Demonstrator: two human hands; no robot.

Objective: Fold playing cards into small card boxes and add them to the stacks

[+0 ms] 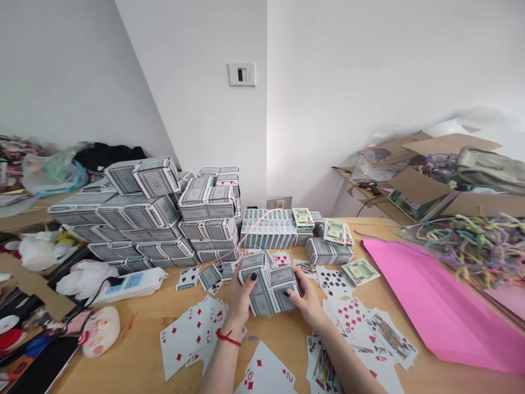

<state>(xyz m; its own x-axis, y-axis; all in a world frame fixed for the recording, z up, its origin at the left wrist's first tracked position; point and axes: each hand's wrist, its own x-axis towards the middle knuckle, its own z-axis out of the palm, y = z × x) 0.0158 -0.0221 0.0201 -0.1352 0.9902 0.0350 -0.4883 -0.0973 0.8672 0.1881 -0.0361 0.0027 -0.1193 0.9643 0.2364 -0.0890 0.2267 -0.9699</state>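
My left hand [240, 298] and my right hand [305, 298] both grip a folded block made of grey-backed playing cards [268, 284], holding it just above the wooden table [139, 350]. The left hand's thumb lies across the block's left face. On the right side, the fingers of the other hand wrap the lower edge. A red string circles my left wrist. Loose face-up cards [188, 334] lie spread under and around both hands.
Stacks of finished card blocks [151, 219] fill the back left. Rows of card decks [268, 227] stand behind the hands. A pink sheet [430, 306] and coloured strands [471, 241] lie right, a white power strip [131, 284] left. Cardboard boxes [430, 180] sit at the back right.
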